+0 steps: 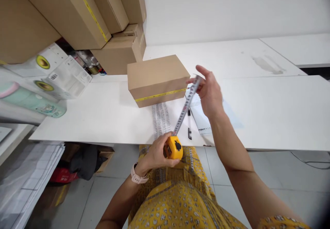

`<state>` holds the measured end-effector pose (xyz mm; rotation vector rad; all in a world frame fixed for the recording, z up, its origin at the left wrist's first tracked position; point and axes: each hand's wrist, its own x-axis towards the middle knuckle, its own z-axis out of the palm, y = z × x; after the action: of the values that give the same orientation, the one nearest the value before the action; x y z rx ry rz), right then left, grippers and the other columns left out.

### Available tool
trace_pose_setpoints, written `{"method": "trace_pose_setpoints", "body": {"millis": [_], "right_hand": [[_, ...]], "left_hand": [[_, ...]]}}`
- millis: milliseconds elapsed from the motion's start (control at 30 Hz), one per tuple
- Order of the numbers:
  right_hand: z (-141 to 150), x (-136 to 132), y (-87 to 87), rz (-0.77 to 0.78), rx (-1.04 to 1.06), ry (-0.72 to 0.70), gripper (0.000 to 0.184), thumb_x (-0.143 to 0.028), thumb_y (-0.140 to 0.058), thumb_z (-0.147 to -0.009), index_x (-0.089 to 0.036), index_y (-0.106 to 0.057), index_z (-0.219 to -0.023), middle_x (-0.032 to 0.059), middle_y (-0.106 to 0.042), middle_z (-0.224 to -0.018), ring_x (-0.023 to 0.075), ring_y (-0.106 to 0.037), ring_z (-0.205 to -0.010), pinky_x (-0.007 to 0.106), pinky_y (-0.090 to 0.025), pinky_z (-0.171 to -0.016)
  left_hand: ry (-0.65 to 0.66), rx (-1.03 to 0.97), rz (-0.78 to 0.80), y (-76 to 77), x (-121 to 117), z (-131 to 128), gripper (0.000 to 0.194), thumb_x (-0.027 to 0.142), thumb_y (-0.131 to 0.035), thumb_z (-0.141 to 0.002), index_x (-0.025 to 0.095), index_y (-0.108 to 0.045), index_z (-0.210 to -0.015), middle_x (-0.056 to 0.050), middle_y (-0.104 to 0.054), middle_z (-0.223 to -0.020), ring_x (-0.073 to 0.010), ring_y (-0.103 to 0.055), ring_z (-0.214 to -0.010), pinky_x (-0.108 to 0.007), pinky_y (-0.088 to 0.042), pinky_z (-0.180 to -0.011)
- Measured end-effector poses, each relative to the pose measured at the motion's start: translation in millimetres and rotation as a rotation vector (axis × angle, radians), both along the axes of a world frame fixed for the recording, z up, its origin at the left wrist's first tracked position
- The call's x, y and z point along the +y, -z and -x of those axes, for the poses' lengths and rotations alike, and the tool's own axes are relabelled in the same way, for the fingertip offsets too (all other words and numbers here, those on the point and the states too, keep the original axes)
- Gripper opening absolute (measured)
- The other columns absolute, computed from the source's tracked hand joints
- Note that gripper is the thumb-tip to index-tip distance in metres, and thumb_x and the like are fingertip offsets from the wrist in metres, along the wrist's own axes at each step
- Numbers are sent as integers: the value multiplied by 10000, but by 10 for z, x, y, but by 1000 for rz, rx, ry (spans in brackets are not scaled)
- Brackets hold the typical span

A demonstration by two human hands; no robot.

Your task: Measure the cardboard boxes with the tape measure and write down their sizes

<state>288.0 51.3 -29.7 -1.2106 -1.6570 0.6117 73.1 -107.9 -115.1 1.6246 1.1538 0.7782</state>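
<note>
My left hand [157,153] is wrapped round the yellow case of a tape measure [175,148], just in front of the table's near edge. The metal blade runs out of the case, up and to the right, to my right hand [210,93]. Near the blade's end, fingers of my right hand rest against it, one stretched upward away from it; the exact hold is partly hidden. Just left of the blade's end sits a closed cardboard box [157,76] with a yellow printed strip along its side.
Printed strips [161,119] lie in front of the box. A pen [189,124] and papers [203,119] lie on the white table [270,112]. Larger cartons [117,52] are stacked at the back left, near white avocado-printed boxes [68,78] and a mint bottle [33,100].
</note>
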Motion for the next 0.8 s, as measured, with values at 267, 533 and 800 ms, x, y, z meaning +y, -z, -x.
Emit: {"method": "trace_pose_setpoints", "body": {"millis": [267, 533, 800], "right_hand": [[-229, -887, 238, 247, 276, -74, 405, -662, -542, -927, -356, -672, -1159, 38, -690, -783, 198, -597, -562, 423, -550, -540], [2, -1278, 764, 65, 40, -231, 147, -391, -587, -969, -362, -711, -1042, 56, -707, -996, 262, -658, -978, 493, -552, -845], [-80, -689, 1108, 223, -381, 301, 424, -554, -567, -929, -195, -622, -1148, 64, -653, -879, 248, -584, -864, 369, -421, -734]], "left_hand": [[73, -19, 99, -13, -295, -48, 1079, 376, -895, -687, 304, -283, -1573, -137, -529, -1448, -358, -555, -1278, -522, -465, -1076], [-115, -97, -158, 20, -367, 5, 1026, 365, -875, -749, 318, -254, -1563, -115, -566, -1328, -293, -606, -1176, -467, -530, -1009], [-335, 203, -1085, -770, 684, 600, 954, 330, -940, -677, 191, -419, -1464, -108, -531, -1344, -275, -589, -1213, -414, -568, -947]]}}
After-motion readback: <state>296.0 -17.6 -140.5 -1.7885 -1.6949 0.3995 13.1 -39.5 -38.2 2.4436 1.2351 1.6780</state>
